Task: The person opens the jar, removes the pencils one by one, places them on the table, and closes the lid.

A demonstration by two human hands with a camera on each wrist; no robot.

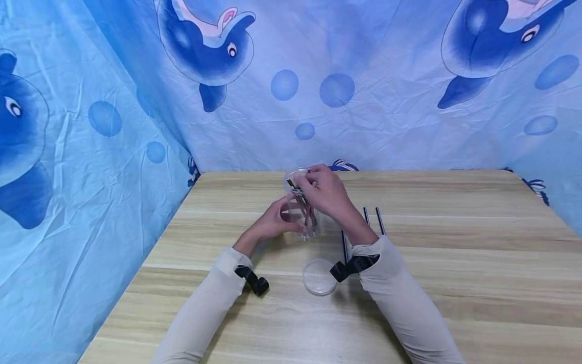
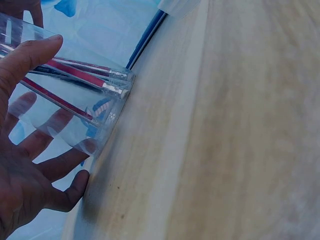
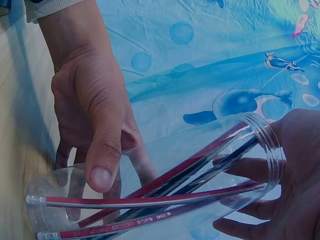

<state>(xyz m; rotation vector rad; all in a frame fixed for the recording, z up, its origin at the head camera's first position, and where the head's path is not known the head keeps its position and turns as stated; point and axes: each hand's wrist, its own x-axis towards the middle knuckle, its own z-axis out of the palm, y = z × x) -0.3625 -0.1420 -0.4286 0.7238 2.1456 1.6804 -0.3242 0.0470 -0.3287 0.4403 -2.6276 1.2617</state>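
My left hand [image 1: 274, 220] grips a clear plastic jar [image 3: 165, 152] round its side, with the thumb in front and the fingers spread behind. Several red-and-black striped pencils [image 3: 150, 201] lean inside it, their white-tipped ends down at the base. At the jar's threaded mouth is my right hand [image 1: 326, 191], its fingertips right at the rim and the upper pencil ends. I cannot tell whether these fingers pinch a pencil. In the left wrist view the jar's base is close to the tabletop.
A clear round lid [image 1: 320, 277] lies on the wooden table [image 1: 454, 283] in front of the jar. Dark striped pencils [image 1: 380, 221] lie to the right, partly under my right forearm. A blue dolphin-print cloth [image 1: 386, 136] hangs behind and at the sides.
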